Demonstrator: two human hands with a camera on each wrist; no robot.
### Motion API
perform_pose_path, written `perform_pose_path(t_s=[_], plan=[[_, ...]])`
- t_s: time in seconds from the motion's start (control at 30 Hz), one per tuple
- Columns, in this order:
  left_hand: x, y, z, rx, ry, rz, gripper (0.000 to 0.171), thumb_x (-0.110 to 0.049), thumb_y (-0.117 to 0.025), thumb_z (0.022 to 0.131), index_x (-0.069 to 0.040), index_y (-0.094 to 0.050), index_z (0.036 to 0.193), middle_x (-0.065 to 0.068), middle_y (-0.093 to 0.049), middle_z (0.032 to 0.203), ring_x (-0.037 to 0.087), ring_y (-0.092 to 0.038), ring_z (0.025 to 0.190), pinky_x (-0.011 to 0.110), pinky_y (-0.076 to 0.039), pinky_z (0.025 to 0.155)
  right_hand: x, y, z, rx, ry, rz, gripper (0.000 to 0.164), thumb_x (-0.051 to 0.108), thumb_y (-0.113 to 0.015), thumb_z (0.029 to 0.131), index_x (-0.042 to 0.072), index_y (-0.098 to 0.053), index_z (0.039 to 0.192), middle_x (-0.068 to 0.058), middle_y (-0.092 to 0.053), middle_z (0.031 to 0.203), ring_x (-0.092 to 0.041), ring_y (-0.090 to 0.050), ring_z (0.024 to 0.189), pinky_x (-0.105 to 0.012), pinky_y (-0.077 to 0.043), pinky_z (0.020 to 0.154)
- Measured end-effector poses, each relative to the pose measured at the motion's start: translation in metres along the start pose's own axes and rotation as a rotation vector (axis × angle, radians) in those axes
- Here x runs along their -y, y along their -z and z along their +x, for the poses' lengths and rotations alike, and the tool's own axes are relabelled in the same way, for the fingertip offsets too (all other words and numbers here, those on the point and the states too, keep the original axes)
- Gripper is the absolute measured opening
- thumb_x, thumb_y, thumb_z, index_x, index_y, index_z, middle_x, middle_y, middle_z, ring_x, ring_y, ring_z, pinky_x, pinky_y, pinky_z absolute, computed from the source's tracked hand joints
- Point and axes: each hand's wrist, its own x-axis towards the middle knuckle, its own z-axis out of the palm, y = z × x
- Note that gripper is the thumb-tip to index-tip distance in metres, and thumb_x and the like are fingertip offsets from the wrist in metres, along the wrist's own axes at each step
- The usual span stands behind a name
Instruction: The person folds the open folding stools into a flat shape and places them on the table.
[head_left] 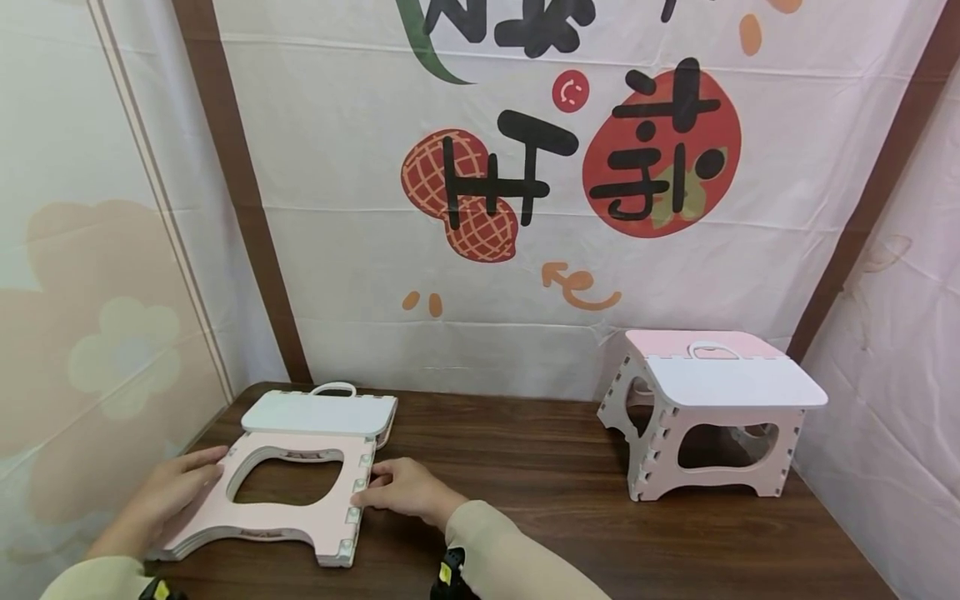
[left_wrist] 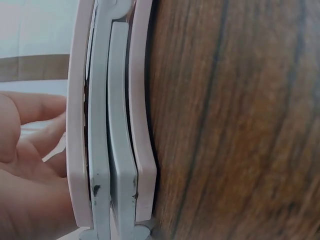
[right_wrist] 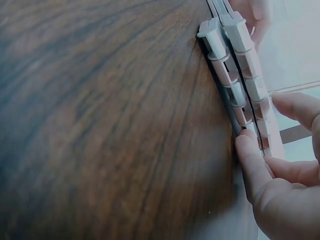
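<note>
Head view shows a folded stool [head_left: 273, 515] lying flat on the left part of the desk [head_left: 510, 467], its white seat [head_left: 315, 412] toward the printed cloth [head_left: 345, 250] at the back. The left hand [head_left: 168, 492] rests nearly straight fingers on the left edge; the right hand [head_left: 405, 487] pinches the hinged right edge between thumb and fingers. Well apart, at the right, a second stool [head_left: 738, 383] stands unfolded.

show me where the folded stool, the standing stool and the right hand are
Folded stool [head_left: 273, 515]: head view, on the lower bar of its pink panel
Standing stool [head_left: 735, 383]: head view, on the white half of its top
Right hand [head_left: 411, 490]: head view, on the back of the hand
</note>
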Motion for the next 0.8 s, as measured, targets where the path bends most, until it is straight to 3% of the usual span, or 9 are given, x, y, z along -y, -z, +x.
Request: perform_pose_path(t_s=[0.1,0.23,0.4,0.5,0.63,0.8], plan=[[-0.003,-0.001,-0.001,-0.006,-0.037,-0.027,0.065,-0.036,-0.037,0.109,0.013,-0.024,0.150,0.040,-0.017,0.152,0.061,-0.014,0.137,0.069,-0.022,0.107,0.000,0.003,0.000,-0.017,0.021,-0.004,0.052,0.022,-0.081,0.083,0.004,-0.065,0.130,0.007,-0.065,0.088,-0.007,-0.059,0.077,-0.025,-0.049,0.068],[-0.007,-0.003,-0.002,-0.066,-0.084,-0.034,0.065,-0.037,-0.036,0.109,0.012,-0.025,0.151,0.040,-0.021,0.151,0.061,-0.020,0.136,0.069,-0.025,0.105,0.001,0.009,0.000,-0.025,0.061,-0.008,0.053,0.023,-0.080,0.085,0.005,-0.064,0.132,0.009,-0.066,0.090,-0.005,-0.059,0.080,-0.026,-0.050,0.072],[-0.012,-0.008,-0.003,-0.124,-0.081,-0.061,0.067,-0.041,-0.037,0.108,0.009,-0.027,0.152,0.038,-0.025,0.152,0.057,-0.026,0.136,0.064,-0.034,0.103,0.000,0.016,-0.001,-0.004,0.080,-0.008,0.055,0.026,-0.079,0.086,0.005,-0.063,0.134,0.009,-0.066,0.093,-0.005,-0.060,0.083,-0.026,-0.050,0.075],[-0.014,-0.009,-0.003,-0.134,-0.089,-0.076,0.068,-0.042,-0.038,0.108,0.008,-0.028,0.152,0.037,-0.027,0.152,0.053,-0.035,0.133,0.043,-0.048,0.095,-0.001,0.020,-0.003,0.004,0.082,-0.007,0.055,0.027,-0.078,0.087,0.005,-0.062,0.135,0.009,-0.066,0.095,-0.005,-0.060,0.085,-0.026,-0.050,0.076],[-0.017,-0.011,-0.004,-0.138,-0.116,-0.105,0.067,-0.041,-0.041,0.108,0.009,-0.029,0.151,0.036,-0.031,0.150,0.045,-0.042,0.127,0.016,-0.044,0.076,-0.001,0.026,-0.006,0.014,0.095,0.001,0.057,0.026,-0.077,0.088,0.003,-0.060,0.136,0.008,-0.067,0.097,-0.006,-0.062,0.084,-0.026,-0.050,0.076],[-0.021,-0.014,-0.006,-0.132,-0.151,-0.129,0.067,-0.040,-0.041,0.108,0.010,-0.030,0.151,0.034,-0.031,0.152,0.034,-0.045,0.126,0.012,-0.043,0.078,0.000,0.033,-0.010,0.022,0.108,0.027,0.055,0.024,-0.077,0.089,0.001,-0.059,0.136,0.006,-0.067,0.097,-0.008,-0.064,0.083,-0.025,-0.050,0.075]])
